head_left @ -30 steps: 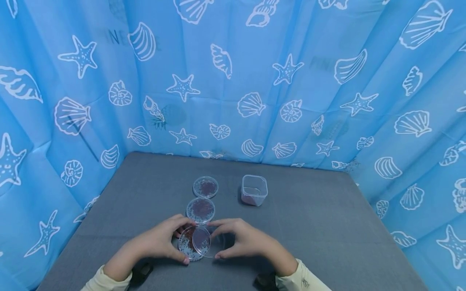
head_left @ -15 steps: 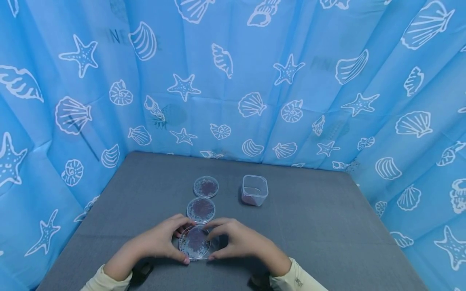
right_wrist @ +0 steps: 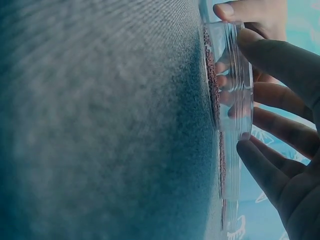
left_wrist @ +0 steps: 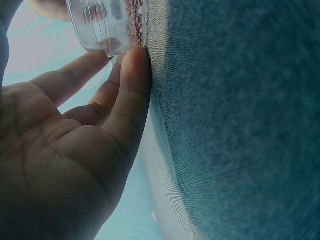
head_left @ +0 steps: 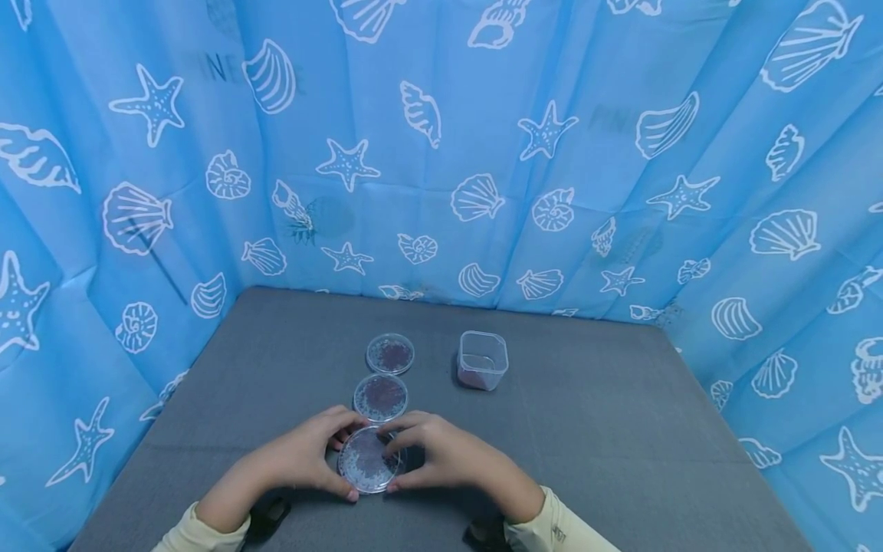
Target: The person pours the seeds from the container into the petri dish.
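Observation:
The nearest petri dish rests on the table with small reddish-brown granules spread over its bottom. Its clear lid sits over the dish, upright and level. My left hand holds the dish at its left side, thumb in front and fingers behind. Around the lid's right side, my right hand grips the rim between thumb and fingers. In the right wrist view one fingertip reaches the lid's rim near the neighbouring dish. Part of the dish's back edge is hidden by the fingers.
Two more lidded petri dishes with granules stand in a row behind, a middle one close to the held dish and a far one. A clear square tub with some reddish contents stands right of them. A shell-patterned curtain borders the grey table.
My right hand has moved left, bringing the lid from a tilted position at the dish's right side to level over it. The left hand has stayed in place.

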Tool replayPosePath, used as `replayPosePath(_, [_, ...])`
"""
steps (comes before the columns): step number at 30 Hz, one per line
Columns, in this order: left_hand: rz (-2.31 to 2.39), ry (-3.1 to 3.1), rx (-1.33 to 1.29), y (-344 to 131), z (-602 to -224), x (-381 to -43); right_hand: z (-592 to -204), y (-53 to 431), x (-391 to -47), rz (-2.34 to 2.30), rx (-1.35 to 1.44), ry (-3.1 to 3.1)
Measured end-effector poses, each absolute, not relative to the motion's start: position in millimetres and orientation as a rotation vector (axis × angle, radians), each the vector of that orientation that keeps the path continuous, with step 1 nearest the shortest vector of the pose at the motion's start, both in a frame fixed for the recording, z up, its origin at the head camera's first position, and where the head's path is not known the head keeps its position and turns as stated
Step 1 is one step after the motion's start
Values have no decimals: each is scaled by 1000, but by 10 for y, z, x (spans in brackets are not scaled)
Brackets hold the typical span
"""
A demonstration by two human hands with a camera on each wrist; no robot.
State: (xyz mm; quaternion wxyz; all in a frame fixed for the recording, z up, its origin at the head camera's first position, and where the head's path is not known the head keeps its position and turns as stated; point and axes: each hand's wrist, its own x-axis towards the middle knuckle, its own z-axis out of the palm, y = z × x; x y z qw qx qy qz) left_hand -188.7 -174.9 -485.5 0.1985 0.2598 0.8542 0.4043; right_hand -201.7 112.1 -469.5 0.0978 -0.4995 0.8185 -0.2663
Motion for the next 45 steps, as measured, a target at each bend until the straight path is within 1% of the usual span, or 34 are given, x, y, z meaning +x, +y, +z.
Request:
replayPosePath(13, [1151, 2363, 695, -1732, -4834, -1878, -4681, 1064, -2024, -726, -1518, 2397])
replayPosePath(18, [1147, 2363, 722, -1717, -4826, -1885, -4700, 1058, -2025, -690, -1524, 2402])
replayPosePath(25, [1145, 2356, 725, -1698, -4839, -1911, -4662, 1086, -1986, -655, -1488, 2417])
replayPosePath(34, [1157, 2356, 727, -1673, -4867, -1951, -4608, 1362, -1941, -752, -1371, 2485])
replayPosePath(45, [1128, 2404, 775, -1811, -4883, -1942, -4553, 1704, -1988, -873, -1251, 2599])
